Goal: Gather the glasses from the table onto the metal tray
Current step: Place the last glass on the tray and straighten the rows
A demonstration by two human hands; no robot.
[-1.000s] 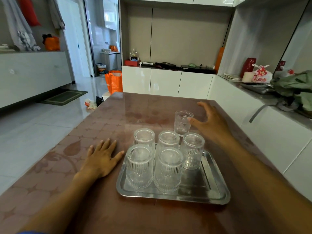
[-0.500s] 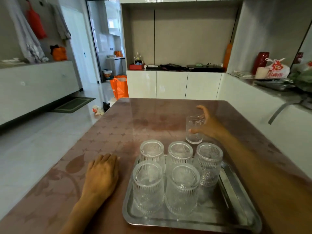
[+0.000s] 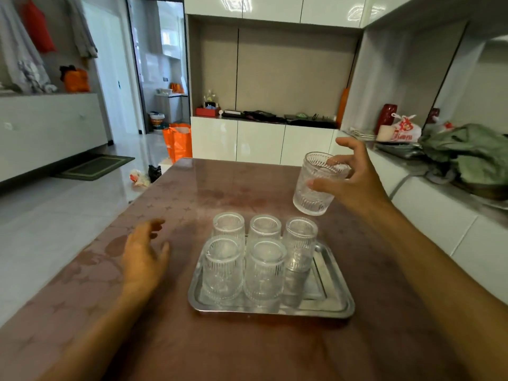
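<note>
A metal tray (image 3: 334,295) lies on the brown table (image 3: 209,193) in front of me. Several ribbed clear glasses (image 3: 264,270) stand upside down on its left and middle part, in two rows. My right hand (image 3: 354,180) grips one more ribbed glass (image 3: 313,191), mouth up and slightly tilted, in the air above the table just beyond the tray's far right corner. My left hand (image 3: 144,257) hovers just over the table left of the tray, fingers apart, holding nothing.
A white counter (image 3: 439,204) runs along the table's right side with a green cloth (image 3: 472,152) and bags on it. White cabinets (image 3: 261,144) stand beyond the table's far edge. An orange bag (image 3: 178,141) sits on the floor at the left.
My right hand has closed on the glass that stood on the table behind the tray and lifted it. My left hand has risen off the table and its fingers have spread.
</note>
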